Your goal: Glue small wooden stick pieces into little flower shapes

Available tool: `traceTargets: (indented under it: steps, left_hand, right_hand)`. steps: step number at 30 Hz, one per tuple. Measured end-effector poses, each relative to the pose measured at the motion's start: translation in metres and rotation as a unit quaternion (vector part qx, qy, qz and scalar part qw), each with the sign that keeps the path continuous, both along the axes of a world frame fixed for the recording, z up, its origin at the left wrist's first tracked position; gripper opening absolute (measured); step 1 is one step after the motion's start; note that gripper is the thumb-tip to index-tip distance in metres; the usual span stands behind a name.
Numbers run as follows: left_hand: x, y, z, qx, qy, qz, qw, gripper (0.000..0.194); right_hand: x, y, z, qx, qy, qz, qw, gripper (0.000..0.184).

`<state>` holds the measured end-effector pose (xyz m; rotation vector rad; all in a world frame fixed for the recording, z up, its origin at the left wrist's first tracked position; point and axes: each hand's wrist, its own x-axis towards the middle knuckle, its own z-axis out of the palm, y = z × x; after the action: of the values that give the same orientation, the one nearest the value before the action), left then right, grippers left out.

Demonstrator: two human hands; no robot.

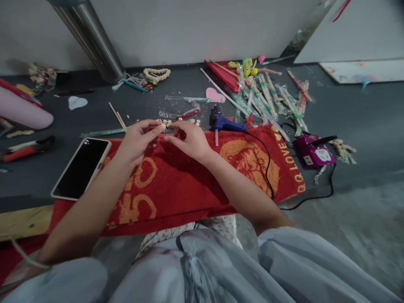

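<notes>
My left hand (141, 138) is closed in a pinch, thumb against forefinger, on a small pale wooden piece (163, 126). Close by on the right, my right hand (191, 141) has its thumb and bent forefinger apart, with nothing visible between them. Several more small pale wooden pieces (198, 122) lie on the dark table just behind the fingers, partly hidden by them. Both hands are above the near edge of the table, over a red towel (186, 185) with orange patterns. A blue glue gun (229, 124) with a clear glue stick rests right of my right hand.
A phone (82, 168) lies left of my left forearm. Wrapped chopsticks (268, 99) are heaped at the back right. The black cord (268, 162) crosses the towel near a purple box (314, 150). A steel tumbler (94, 42), pliers (28, 148) and a pink heart (215, 95) stand or lie around.
</notes>
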<state>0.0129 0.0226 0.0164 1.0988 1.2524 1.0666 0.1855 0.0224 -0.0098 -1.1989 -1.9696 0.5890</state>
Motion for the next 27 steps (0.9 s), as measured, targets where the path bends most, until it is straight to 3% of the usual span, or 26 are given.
traceTargets:
  steps: [5,12,17,22,27]
  left_hand:
    - [0.006,-0.006,-0.003,-0.012,-0.003,-0.017,1.000,0.036]
    - [-0.003,-0.003,-0.016,0.072,0.108,-0.039,0.991,0.035]
    - [-0.010,-0.001,-0.017,0.198,0.242,-0.089,0.946,0.031]
    - [-0.012,-0.003,-0.013,0.297,0.328,-0.086,0.893,0.024]
    - [-0.011,-0.007,-0.010,0.304,0.330,-0.087,0.889,0.012]
  right_hand:
    - [-0.001,-0.001,0.000,0.003,-0.030,0.009,1.000,0.015]
    - [0.002,-0.002,0.005,0.014,-0.101,-0.005,0.995,0.018]
    - [0.006,-0.004,0.008,0.060,-0.179,0.019,0.982,0.025]
    - [0.008,-0.004,0.013,0.065,-0.215,0.018,0.974,0.026]
    - [0.009,-0.005,0.014,0.055,-0.202,0.027,0.978,0.026]
